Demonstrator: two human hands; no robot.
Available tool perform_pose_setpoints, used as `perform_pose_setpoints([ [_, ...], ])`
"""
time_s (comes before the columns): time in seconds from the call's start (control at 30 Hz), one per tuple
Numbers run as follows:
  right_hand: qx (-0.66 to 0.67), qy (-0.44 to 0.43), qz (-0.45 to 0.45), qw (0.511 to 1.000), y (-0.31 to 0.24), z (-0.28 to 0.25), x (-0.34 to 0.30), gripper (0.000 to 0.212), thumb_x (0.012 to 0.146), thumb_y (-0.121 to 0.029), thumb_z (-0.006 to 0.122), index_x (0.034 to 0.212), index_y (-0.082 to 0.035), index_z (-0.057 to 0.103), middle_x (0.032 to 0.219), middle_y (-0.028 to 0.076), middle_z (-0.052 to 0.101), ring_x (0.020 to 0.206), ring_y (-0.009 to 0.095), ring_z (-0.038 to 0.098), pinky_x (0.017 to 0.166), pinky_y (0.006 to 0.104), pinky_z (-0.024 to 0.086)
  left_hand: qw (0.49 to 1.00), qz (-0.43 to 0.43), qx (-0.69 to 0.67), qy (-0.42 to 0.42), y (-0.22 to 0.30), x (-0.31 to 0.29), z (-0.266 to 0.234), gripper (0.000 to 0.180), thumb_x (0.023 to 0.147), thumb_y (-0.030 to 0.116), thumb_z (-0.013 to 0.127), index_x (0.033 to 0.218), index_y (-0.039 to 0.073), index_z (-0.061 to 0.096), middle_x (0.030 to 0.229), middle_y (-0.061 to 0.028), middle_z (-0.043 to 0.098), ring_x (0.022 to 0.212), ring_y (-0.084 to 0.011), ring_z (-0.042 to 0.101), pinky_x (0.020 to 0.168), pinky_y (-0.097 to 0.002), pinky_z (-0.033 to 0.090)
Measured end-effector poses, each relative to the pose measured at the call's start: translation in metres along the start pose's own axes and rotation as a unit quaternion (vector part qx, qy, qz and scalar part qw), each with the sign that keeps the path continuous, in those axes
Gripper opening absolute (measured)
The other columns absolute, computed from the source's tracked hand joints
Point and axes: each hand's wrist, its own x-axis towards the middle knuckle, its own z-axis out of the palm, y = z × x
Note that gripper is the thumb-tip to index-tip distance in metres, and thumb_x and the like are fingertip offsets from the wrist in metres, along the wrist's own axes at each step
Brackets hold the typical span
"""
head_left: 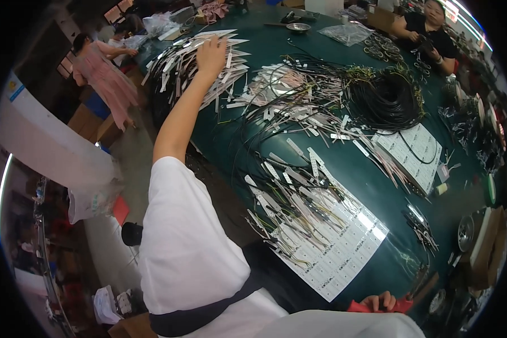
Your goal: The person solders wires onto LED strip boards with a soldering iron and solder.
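Observation:
My left hand is stretched far forward, palm down with its fingers apart, on a heap of thin whitish strips at the table's far left edge. My right hand is low at the right, its fingers curled on a red-handled tool whose working end I cannot make out. Between them lies a white panel of small printed circuit boards. Several narrow strips with black and yellow wires lie across its upper left part.
Further off on the green table are a tangle of wired strips, a coil of black cable and another stack of white panels. A co-worker is across at the far right. A cardboard box stands at the right.

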Motion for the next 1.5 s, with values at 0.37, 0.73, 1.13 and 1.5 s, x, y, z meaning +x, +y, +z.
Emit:
perform_pose_setpoints([
  [0.37, -0.068, 0.014, 0.018, 0.997, 0.0, 0.024, -0.006, 0.026, 0.075, -0.001, 0.059, 0.091, -0.005, 0.039, 0.086, 0.001, 0.04, 0.082, 0.013, 0.042, 0.059, 0.0226, 0.044, 0.955, 0.001, 0.073, -0.288, 0.003, -0.023, 0.012, 0.021, 0.081, 0.012, 0.052, 0.097, 0.007, 0.065, 0.099, -0.0075, 0.059, 0.1, -0.026, 0.054, 0.084, -0.0382, 0.04],
  [0.73, -0.016, -0.009, 0.033, 0.999, 0.009, 0.001, 0.005, 0.031, 0.072, 0.002, 0.059, 0.095, -0.005, 0.04, 0.087, 0.001, 0.042, 0.084, 0.013, 0.042, 0.061, 0.022, 0.044, 0.97, 0.099, -0.025, -0.219, 0.004, -0.141, 0.038, 0.019, 0.076, 0.011, 0.058, 0.093, 0.005, 0.063, 0.117, -0.0102, 0.054, 0.096, -0.0276, 0.056, 0.082, -0.0413, 0.041],
  [1.13, -0.021, 0.017, -0.002, 1.0, -0.003, 0.002, -0.003, 0.023, 0.073, -0.007, 0.06, 0.088, -0.004, 0.042, 0.083, 0.002, 0.042, 0.081, 0.014, 0.042, 0.06, 0.0243, 0.046, 0.921, 0.027, -0.367, -0.13, 0.101, -0.062, -0.103, 0.036, 0.093, 0.022, 0.048, 0.123, 0.001, 0.046, 0.098, -0.0231, 0.045, 0.086, -0.0391, 0.051, 0.073, -0.0453, 0.042],
  [1.5, -0.027, 0.03, 0.0, 0.999, 0.009, 0.007, -0.003, 0.024, 0.073, -0.009, 0.058, 0.093, -0.003, 0.045, 0.085, 0.002, 0.044, 0.083, 0.014, 0.044, 0.061, 0.0241, 0.046, 0.712, 0.265, -0.629, -0.163, 0.223, -0.081, -0.241, 0.02, 0.084, 0.005, 0.053, 0.103, 0.003, 0.057, 0.084, -0.0155, 0.057, 0.078, -0.0345, 0.057, 0.068, -0.0427, 0.045],
])
